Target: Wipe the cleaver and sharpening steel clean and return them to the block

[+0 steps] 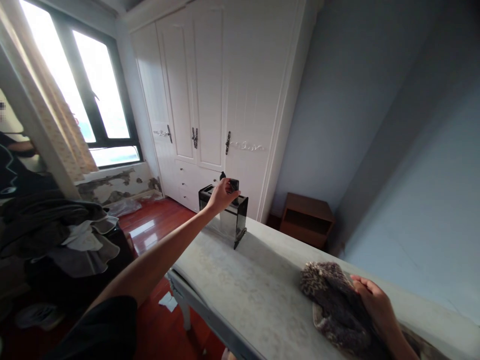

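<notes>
My left hand (223,195) reaches across to the far end of a pale table (258,280). Its fingers are closed around a small black block-like object (234,185), just over the top of a clear-sided box with a black frame (227,223). Whether the block touches the box is hard to tell. Nearer me on the right lies a bunched, dark brown knitted cloth (333,307) with a lighter, speckled edge. My right hand (377,306) is against its right side with fingers curled at its edge; some fingers are hidden.
A white wardrobe (210,90) stands behind the table. Low against the blue wall is a brown wooden cabinet (307,215). Dark clothes (56,230) are heaped at left, near a window (101,85). A person in a dark top (18,170) shows at the left edge.
</notes>
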Motion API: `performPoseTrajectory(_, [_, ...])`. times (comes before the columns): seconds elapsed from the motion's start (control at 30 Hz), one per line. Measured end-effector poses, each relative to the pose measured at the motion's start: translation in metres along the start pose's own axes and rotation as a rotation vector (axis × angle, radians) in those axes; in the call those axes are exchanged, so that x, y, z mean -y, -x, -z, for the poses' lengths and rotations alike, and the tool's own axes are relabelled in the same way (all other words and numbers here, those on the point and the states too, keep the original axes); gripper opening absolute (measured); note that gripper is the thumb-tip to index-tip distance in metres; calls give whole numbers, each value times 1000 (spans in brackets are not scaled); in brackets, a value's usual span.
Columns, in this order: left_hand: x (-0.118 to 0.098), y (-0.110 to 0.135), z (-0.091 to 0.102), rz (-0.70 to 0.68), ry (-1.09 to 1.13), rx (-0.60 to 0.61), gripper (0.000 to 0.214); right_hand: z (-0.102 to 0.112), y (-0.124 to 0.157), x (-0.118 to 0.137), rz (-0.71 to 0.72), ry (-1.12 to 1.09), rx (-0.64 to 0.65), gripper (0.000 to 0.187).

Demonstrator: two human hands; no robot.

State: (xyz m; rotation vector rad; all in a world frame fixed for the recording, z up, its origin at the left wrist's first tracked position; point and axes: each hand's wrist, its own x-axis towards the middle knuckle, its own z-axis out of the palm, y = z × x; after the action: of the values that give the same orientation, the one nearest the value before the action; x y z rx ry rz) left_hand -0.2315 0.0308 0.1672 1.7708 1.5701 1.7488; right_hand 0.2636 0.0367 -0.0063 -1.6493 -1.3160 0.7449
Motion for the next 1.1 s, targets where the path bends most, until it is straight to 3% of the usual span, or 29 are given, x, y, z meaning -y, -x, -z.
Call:
performPoseTrajectory(0.13, [-5, -2, 3, -6, 26, 47, 27, 0, 6, 5, 5, 50, 2, 46])
performPoseTrajectory(0.53, [-22, -11, 13, -24, 106, 65, 25, -2, 11, 15, 78, 129, -40, 43])
performPoseTrajectory(0.83, [-65, -38, 21, -158, 147, -29, 30, -2, 14, 15, 66, 132, -5, 46])
performPoseTrajectory(1.1, [-111, -74, 36, -220, 318, -66, 32, -2, 13, 8, 94, 131, -12, 44])
